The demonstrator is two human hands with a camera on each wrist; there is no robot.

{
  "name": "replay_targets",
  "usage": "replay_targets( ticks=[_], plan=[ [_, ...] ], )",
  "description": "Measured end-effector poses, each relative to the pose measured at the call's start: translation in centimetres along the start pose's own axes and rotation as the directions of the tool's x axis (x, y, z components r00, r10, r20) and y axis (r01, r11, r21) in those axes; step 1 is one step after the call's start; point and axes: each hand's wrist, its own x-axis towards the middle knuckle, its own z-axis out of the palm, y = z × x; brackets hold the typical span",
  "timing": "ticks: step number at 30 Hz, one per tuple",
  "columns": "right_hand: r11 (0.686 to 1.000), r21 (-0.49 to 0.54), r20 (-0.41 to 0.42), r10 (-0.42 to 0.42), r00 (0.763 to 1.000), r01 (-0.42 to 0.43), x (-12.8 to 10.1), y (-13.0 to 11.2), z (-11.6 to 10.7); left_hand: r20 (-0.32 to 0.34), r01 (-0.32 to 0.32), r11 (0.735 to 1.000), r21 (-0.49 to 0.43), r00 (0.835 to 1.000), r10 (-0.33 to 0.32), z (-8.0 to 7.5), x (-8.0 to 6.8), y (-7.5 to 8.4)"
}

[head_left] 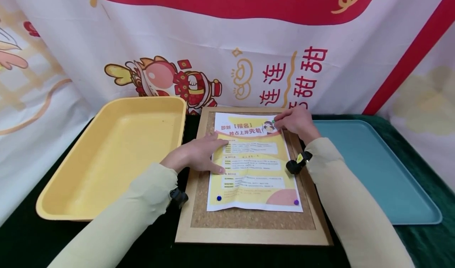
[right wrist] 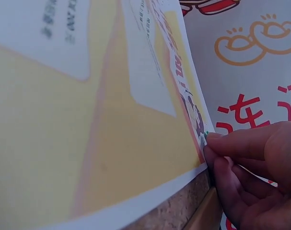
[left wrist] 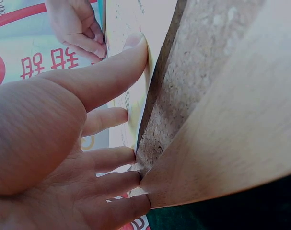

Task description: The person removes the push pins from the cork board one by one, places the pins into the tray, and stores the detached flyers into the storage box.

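A yellow and white printed sheet (head_left: pixel 253 169) lies on a wood-framed corkboard (head_left: pixel 249 220). A blue push pin (head_left: pixel 219 198) sits at its lower left corner, a purple push pin (head_left: pixel 296 202) at its lower right. My left hand (head_left: pixel 200 152) rests on the sheet's left edge with fingers spread; in the left wrist view they look nearly straight. At the upper right corner, my right hand (head_left: pixel 296 122) pinches a small green push pin (right wrist: pixel 206 134) against the paper, its fingertips covering most of it. The sheet's lower edge is slightly wavy.
Left of the board stands a deep yellow tray (head_left: pixel 124 149). On the right is a flat blue tray (head_left: pixel 373 173), partly behind my right forearm. Dark green cloth (head_left: pixel 149 248) covers the table, and a printed white backdrop (head_left: pixel 177 35) hangs behind it.
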Motion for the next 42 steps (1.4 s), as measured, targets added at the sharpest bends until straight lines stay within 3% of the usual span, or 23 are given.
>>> replay_targets(
  ticks=[19,42],
  plan=[
    [0.998,0.007,-0.05,0.056,0.997,-0.056,0.5,1.2,-1.0,0.008,-0.026,1.0,-0.007,1.0,0.026,-0.3,0.8,1.3],
    [1.0,0.007,0.002,0.001,1.0,-0.001,0.4,0.6,0.6,-0.004,0.012,1.0,-0.016,1.0,-0.012,-0.1,-0.3,0.2]
  ],
)
